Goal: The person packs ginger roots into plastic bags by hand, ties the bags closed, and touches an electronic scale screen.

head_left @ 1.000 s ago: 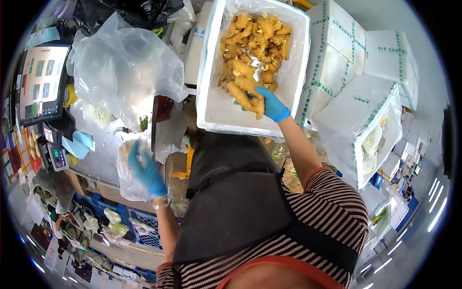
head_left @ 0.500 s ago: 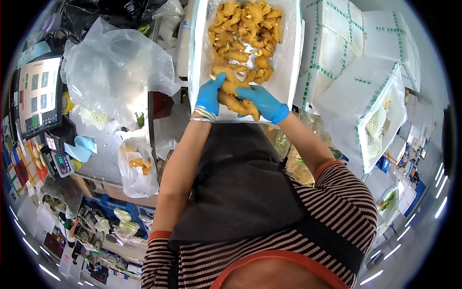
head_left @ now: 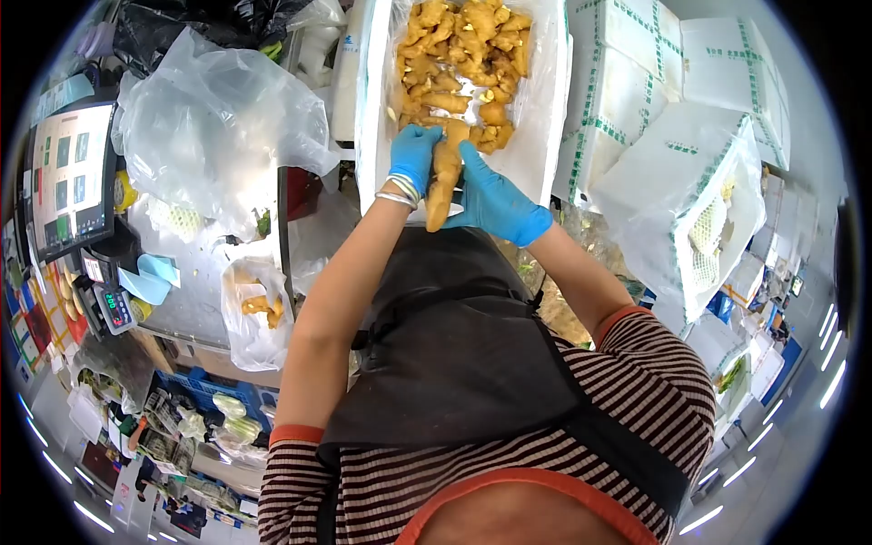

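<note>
A long piece of ginger root (head_left: 444,178) points down toward the apron at the near end of a white foam box (head_left: 534,168). My left hand (head_left: 414,160), in a blue glove with bands at the wrist, is closed on its left side. My right hand (head_left: 500,195), also blue-gloved, presses its thumb against the right side; the other fingers are partly hidden beneath. Beyond both hands, a pile of ginger (head_left: 463,45) fills much of the box, over a plastic liner.
To the left, a large clear plastic bag (head_left: 218,127) lies near a monitor (head_left: 73,177) and a scale display (head_left: 114,307). A smaller bag (head_left: 257,336) holds some ginger pieces. White foam boxes with green-printed tape (head_left: 627,73) are stacked at right.
The ginger in my hands has turned from lying slantwise to nearly lengthwise, its tip toward me. My right hand has shifted its grip, with the thumb now raised along the root.
</note>
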`<control>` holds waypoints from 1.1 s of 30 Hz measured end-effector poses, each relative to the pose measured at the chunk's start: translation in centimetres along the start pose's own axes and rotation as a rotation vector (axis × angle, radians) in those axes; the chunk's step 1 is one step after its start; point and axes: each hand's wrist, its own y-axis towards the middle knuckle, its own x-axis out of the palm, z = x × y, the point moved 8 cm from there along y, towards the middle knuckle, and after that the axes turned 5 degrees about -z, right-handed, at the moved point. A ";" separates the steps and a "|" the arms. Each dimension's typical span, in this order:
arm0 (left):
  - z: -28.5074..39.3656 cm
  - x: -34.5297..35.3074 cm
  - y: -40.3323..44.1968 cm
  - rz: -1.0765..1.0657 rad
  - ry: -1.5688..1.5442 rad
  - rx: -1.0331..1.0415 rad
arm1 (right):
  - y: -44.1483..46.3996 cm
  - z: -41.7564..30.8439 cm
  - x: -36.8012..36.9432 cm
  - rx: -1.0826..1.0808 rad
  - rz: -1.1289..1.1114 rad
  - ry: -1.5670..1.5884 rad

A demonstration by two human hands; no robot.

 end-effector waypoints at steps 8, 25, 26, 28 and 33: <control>9.3 -4.4 -13.0 0.182 0.033 0.623 | 2.1 -2.0 1.4 -0.126 -0.060 -0.097; -13.5 -33.0 -43.3 1.547 -0.040 0.064 | 14.4 26.9 21.0 0.842 -0.653 -0.991; -12.1 -32.9 -43.8 1.586 0.044 0.122 | 14.9 28.5 24.0 0.725 -0.637 -0.814; -9.1 -31.8 -45.0 1.649 0.219 0.228 | 18.2 33.0 26.4 0.561 -0.629 -0.641; -14.1 -34.9 -44.5 1.585 0.021 0.216 | 19.9 35.6 24.5 -0.113 -0.926 -1.618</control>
